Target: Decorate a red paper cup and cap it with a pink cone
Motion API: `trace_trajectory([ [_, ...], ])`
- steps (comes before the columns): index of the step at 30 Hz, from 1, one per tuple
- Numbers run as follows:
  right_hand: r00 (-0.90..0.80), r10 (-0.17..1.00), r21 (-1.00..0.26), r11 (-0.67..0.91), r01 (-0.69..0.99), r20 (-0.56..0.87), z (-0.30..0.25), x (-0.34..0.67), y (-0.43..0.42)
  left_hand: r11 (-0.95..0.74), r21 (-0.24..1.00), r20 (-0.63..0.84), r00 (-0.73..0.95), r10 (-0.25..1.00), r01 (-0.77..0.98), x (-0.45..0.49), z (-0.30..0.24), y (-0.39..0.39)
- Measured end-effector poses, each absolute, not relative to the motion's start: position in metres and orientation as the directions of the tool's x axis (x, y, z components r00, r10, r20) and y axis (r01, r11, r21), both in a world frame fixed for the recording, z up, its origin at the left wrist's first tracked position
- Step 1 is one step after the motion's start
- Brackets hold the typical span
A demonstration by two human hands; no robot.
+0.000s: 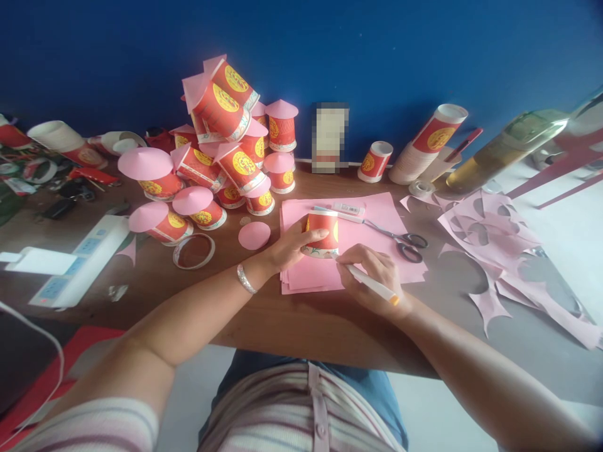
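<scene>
A red paper cup [326, 227] with a yellow emblem sits in my left hand [298, 243], the thumb lying across its side. My right hand [372, 276] grips a white pen [372, 284] with an orange end. The pen's tip points at the cup's lower, patterned edge; whether it touches is too small to tell. Beneath both hands lies a stack of pink paper [306, 276]. Scissors [391, 233] with dark handles rest on the stack behind the cup, next to a small white tube-like item [348, 208].
Cups with pink cone tops [198, 163] are piled at the left. A tape roll [193, 252] and a pink disc [254, 235] lie nearer. Pink paper scraps [490, 251], stacked cups [426, 144] and a bottle [504, 150] occupy the right. A power strip [85, 257] is far left.
</scene>
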State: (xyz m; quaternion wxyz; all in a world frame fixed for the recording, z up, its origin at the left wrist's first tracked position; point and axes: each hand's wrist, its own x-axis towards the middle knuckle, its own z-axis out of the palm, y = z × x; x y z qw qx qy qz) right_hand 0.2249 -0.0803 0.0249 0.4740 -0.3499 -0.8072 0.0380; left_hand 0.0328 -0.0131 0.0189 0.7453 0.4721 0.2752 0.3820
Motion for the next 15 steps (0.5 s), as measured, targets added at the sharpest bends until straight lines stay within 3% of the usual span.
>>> trace_trajectory([
  [15,-0.297,0.611,-0.378,0.731,0.568,0.734,0.0272,0.2249,-0.0817,0.264,0.909,-0.043,0.557,0.829,-0.323,0.0343,0.0226,-0.0142],
])
